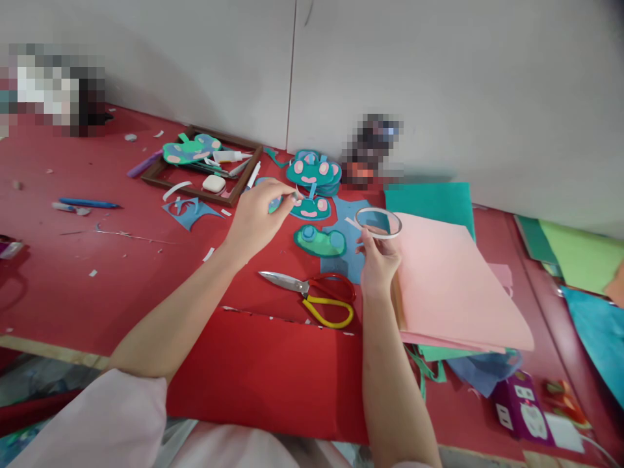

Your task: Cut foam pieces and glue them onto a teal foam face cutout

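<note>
My left hand [258, 218] is raised over the table, thumb and forefinger pinched on something small that I cannot make out. My right hand [383, 260] grips a thin white roll of tape [399, 226], held tilted above a blue sheet [344, 265]. Between the hands lies a green cut-out piece [319, 242] with blue round patches. Just beyond my left fingertips is a teal cut-out [318, 208] with pink patches, beside a stack of similar cut-outs [314, 170]. Scissors [303, 286] with one red and one yellow handle lie nearer to me, blades pointing left.
A brown wooden frame [190, 193] at the back left holds cut-outs, a small bottle and a white case [213, 184]. A blue pen [90, 203] lies left. Pink sheets [453, 279] are piled at right, near a purple box [522, 406]. Grey panels stand behind.
</note>
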A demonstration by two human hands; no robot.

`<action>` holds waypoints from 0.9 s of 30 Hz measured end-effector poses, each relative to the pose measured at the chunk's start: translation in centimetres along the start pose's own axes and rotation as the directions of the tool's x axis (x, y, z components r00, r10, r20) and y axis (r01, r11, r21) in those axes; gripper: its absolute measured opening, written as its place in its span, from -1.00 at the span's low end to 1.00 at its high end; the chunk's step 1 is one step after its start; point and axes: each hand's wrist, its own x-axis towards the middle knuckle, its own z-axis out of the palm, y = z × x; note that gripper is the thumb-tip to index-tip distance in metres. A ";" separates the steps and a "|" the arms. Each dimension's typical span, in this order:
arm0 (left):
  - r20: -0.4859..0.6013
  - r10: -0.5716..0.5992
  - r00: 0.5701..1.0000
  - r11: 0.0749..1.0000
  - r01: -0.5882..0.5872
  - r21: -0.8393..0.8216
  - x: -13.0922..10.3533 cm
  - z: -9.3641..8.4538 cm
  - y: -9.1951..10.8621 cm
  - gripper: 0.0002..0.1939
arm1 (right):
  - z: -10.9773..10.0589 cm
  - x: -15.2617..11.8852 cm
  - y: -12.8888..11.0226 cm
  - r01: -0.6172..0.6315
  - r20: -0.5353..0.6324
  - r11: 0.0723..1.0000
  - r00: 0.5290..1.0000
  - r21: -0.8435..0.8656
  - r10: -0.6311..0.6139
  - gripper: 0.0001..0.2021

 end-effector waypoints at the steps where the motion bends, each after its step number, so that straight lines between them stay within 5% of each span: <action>1: -0.003 -0.001 1.000 1.000 0.001 -0.002 0.0 0.0 0.0 -0.81 | 0.0 0.0 0.0 0.001 0.001 1.000 1.000 -0.001 -0.001 -0.68; 27: 0.026 -0.012 1.000 1.000 0.012 -0.011 0.0 0.0 -0.1 -0.81 | 0.3 -0.3 -0.1 -0.009 0.029 0.999 1.000 0.049 0.007 -0.74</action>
